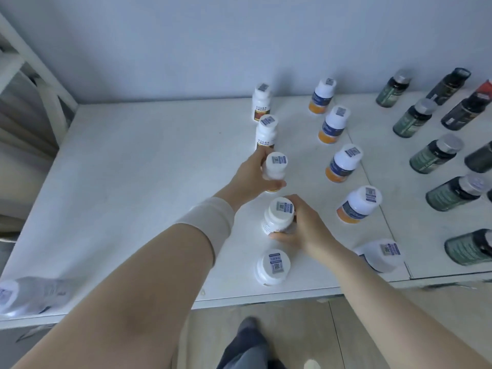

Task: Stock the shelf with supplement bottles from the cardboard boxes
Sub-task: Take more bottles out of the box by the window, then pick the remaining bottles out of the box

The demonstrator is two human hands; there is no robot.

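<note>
On the white shelf (138, 182) a column of white supplement bottles runs from back to front. My left hand (251, 179) grips the third white bottle (275, 167) of that column from its left side. My right hand (303, 230) holds the fourth white bottle (279, 215) from its right. Behind them stand two white bottles (262, 105) (267, 133). Another white bottle (273, 266) stands in front, near the shelf edge. No cardboard box is in view.
A column of blue-and-orange labelled bottles (343, 163) stands to the right. Several dark green bottles (436, 155) fill the far right. One bottle (29, 295) lies at the front left corner. A white shelf post (34, 57) rises at left. The floor (292, 331) shows below.
</note>
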